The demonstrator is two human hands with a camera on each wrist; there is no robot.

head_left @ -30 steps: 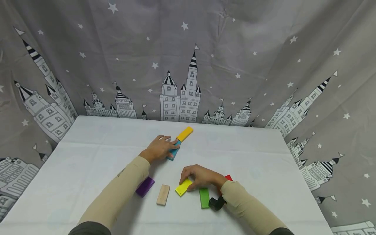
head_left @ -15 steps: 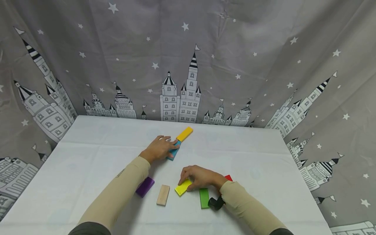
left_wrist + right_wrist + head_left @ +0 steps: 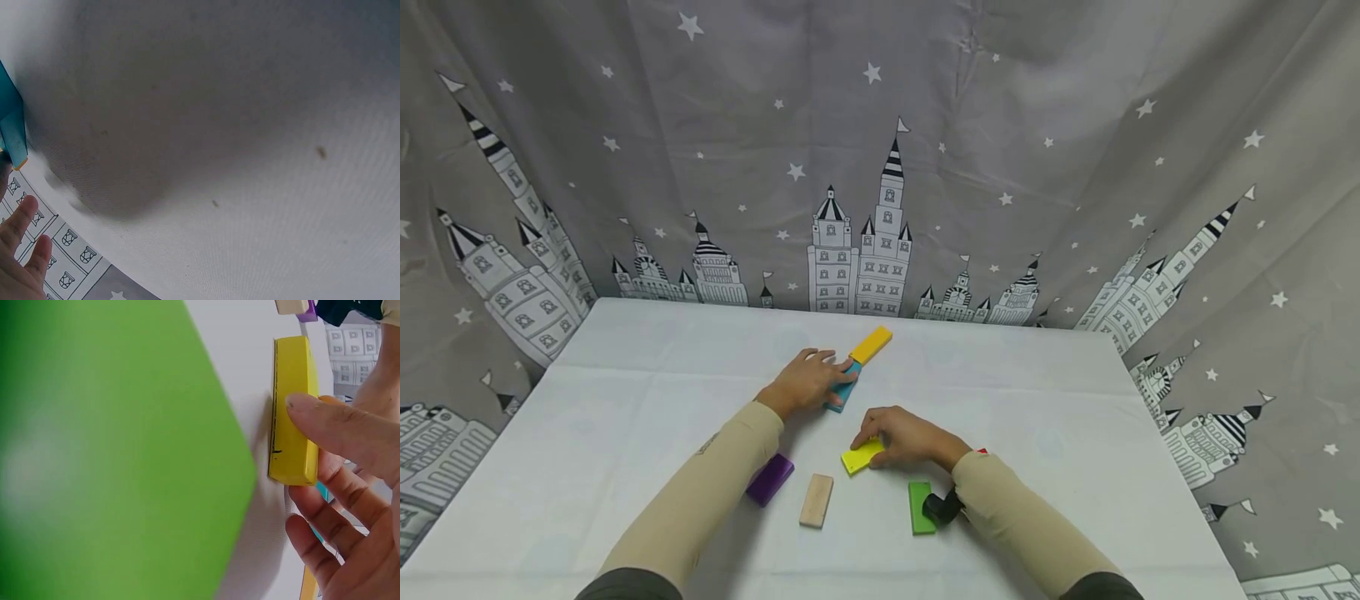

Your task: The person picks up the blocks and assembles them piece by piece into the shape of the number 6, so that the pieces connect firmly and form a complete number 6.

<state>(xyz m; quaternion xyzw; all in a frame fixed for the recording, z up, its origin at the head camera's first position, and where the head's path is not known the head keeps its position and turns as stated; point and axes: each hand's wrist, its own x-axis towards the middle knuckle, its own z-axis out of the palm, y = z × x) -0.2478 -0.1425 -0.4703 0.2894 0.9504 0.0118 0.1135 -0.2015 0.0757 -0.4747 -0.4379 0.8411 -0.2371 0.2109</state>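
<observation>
My left hand (image 3: 802,382) holds a blue wooden block (image 3: 847,390) between thumb and finger on the white table. The blue block's far end meets an orange-yellow block (image 3: 872,344), forming a slanted line. In the left wrist view only a corner of the blue block (image 3: 11,119) shows, at the left edge. My right hand (image 3: 906,436) pinches a bright yellow block (image 3: 860,457), nearer to me than the blue one. The right wrist view has the thumb on one face of the yellow block (image 3: 291,437), with fingers behind it.
A purple block (image 3: 771,480) lies partly under my left sleeve, beside a plain wood block (image 3: 816,500). By the black wrist camera (image 3: 942,507) lies a green block (image 3: 920,508). A red block (image 3: 982,451) is mostly hidden by my right forearm. A grey castle-print curtain (image 3: 730,125) hangs behind the table (image 3: 647,367).
My right hand has moved the yellow block slightly away from me and to the left, turning it a little. My left hand has stayed on the blue block.
</observation>
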